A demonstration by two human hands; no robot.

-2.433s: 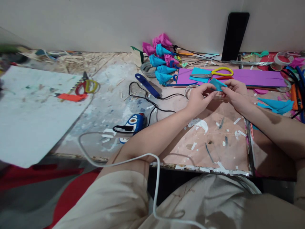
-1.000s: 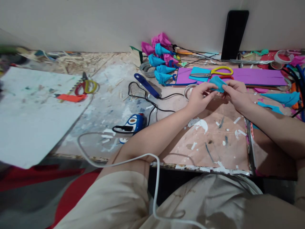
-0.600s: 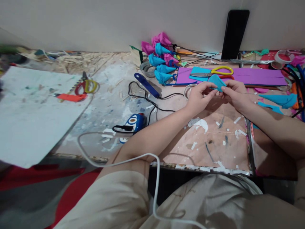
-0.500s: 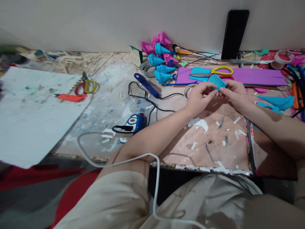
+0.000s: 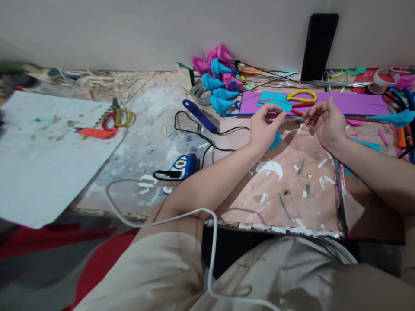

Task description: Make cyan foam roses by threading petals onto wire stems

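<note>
Right hand half-curled round thin metal wire, prob so blue paper cone toward worktop's right edge doesn't get squashed. Left hand nearly pinched, can't tell on what.

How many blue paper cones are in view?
5: four bunched with pink paper flowers, namely the top cone, second cone, third cone and lowest cone; the fifth cone is right of the right hand. Others may be hidden.

Behind the left hand and right hand, scissors lie on a craft sheet; a smartphone leans on the wall beyond. A paper flower is right of the hands, a flower cluster back left.
</note>
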